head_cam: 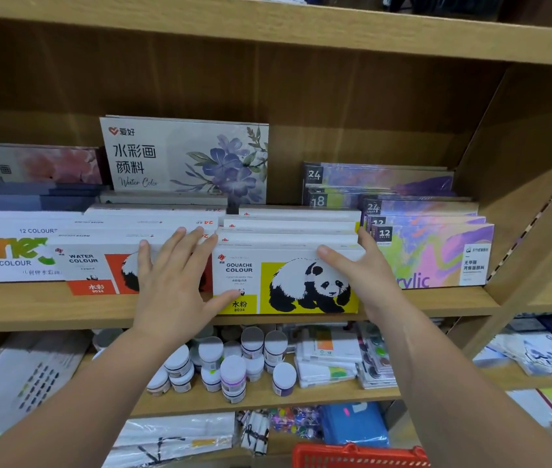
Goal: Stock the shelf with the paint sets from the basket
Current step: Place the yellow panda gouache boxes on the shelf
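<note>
Both forearms reached up and forward to the middle wooden shelf [65, 307]. Left hand [170, 285] lay flat, fingers spread, over the front of the red-and-white water colour set [92, 271]; its thumb touched the lower left face of the yellow gouache colour set [284, 285]. No grip closed on either box. Right hand [359, 268] lay against the upper right corner of the gouache set, thumb on the front face, fingers behind the top edge; released, not clenched.

Gouache set stood upright at the front edge of the shelf, heading a row of like white boxes [288, 228]. Acrylic sets [433, 255] stood just beside on the right, touching the right hand's side. A white 12-colour water colour box [7, 251] stood on the left. A floral watercolour box [183, 157] stood upright at the back.

Lower shelf held paint jars [230, 366]. Red basket [359, 456] rim showed at the bottom edge; contents not visible.
</note>
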The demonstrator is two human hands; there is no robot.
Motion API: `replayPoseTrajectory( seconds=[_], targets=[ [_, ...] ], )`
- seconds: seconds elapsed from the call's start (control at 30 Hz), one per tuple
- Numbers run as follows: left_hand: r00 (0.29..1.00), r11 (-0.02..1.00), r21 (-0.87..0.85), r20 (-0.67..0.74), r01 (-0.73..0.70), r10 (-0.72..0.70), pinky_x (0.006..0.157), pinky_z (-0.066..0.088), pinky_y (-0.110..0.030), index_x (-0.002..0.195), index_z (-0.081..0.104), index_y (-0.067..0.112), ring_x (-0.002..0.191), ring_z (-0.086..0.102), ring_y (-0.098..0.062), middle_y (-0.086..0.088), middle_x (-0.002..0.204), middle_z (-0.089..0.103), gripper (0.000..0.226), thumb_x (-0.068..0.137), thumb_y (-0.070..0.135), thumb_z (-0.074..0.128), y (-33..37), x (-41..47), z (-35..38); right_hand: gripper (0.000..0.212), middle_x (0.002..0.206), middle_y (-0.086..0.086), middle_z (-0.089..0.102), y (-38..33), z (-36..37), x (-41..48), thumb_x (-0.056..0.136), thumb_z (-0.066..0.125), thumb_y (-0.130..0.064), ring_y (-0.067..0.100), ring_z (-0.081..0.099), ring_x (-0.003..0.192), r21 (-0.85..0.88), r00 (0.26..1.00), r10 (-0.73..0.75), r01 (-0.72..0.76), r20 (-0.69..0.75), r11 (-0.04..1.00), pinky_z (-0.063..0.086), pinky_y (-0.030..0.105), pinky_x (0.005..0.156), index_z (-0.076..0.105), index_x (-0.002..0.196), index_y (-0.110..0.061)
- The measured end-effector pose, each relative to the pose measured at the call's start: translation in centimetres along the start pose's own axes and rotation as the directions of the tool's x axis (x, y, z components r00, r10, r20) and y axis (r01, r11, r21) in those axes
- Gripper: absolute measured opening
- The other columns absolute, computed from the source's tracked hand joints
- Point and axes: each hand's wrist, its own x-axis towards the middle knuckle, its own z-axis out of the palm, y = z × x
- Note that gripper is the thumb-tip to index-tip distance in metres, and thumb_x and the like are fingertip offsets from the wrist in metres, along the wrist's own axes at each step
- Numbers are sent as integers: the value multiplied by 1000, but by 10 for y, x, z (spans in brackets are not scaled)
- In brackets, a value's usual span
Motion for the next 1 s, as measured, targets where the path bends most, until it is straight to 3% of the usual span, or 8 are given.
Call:
replayPoseTrajectory(
  seconds=[0.13, 0.33, 0.43, 0.53, 0.67, 0.77, 0.83, 1.0],
  targets=[
    [1000, 1000, 4, 5, -15, 15, 120, 11, -67, 147, 48, 23, 149, 35, -27, -4, 154, 49, 95, 74, 83, 48, -5, 1, 1, 150, 163, -11, 44, 3, 1, -1, 32, 83, -90, 23, 47, 147, -2, 999, -30, 30, -14, 1000, 43, 53, 118, 29, 162, -38],
    [999, 999, 1, -11, -44, 44, 121, 11, -64, 147, 48, 22, 148, 35, -26, -3, 154, 50, 97, 71, 82, 50, -14, -1, 2, 152, 167, -14, 35, 5, 3, 4, 31, 88, -84, 17, 39, 150, 42, 997, -68, 69, -21, 997, 38, 37, 107, 28, 163, -40],
    [999, 999, -3, -5, -46, 46, 121, 9, -61, 148, 47, 23, 149, 34, -26, -3, 155, 49, 96, 72, 82, 49, -15, -2, 0, 112, 136, -20, 69, 7, 4, 6, 38, 97, -65, 10, 67, 125, 111, 998, -58, 56, 12, 992, 57, 31, 93, 52, 140, -53],
    [999, 999, -6, -1, -50, 50, 121, 10, -62, 148, 47, 22, 148, 35, -26, -3, 154, 49, 96, 73, 82, 48, -14, -3, -2, 82, 115, -24, 76, 7, 4, 9, 45, 96, -51, 4, 74, 105, 109, 998, -63, 61, 18, 992, 59, 25, 80, 57, 116, -63],
    [999, 999, -7, 4, -41, 41, 121, 11, -63, 147, 50, 20, 149, 35, -27, -4, 154, 49, 95, 73, 81, 48, -13, -3, -3, 81, 115, -24, 77, 6, 4, 9, 46, 97, -50, 5, 75, 105, 129, 997, -69, 64, 35, 990, 62, 23, 76, 59, 115, -66],
    [999, 999, -5, -12, -38, 38, 120, 13, -66, 147, 49, 20, 149, 35, -29, -6, 154, 49, 95, 74, 79, 49, -11, -4, -2, 121, 140, -19, 65, 6, 0, 7, 44, 99, -56, 15, 64, 129, 115, 997, -63, 57, 53, 992, 56, 43, 106, 44, 151, -49],
    [999, 1000, -3, -21, -27, 27, 120, 12, -67, 148, 47, 21, 149, 34, -30, -6, 155, 48, 96, 73, 80, 50, -9, -6, -1, 137, 162, -13, 45, 5, -1, 3, 42, 97, -67, 21, 48, 146, 72, 998, -44, 41, 49, 997, 43, 45, 117, 30, 160, -45],
    [1000, 999, 36, 17, 10, -11, 119, 11, -71, 151, 42, 21, 152, 28, -31, -8, 157, 44, 111, 63, 78, 76, -2, -5, 1, 128, 164, -15, 38, 11, 4, -12, 46, 82, -81, 20, 38, 149, -44, 994, -63, 60, -89, 997, 39, 38, 102, 33, 158, -44]
  ],
)
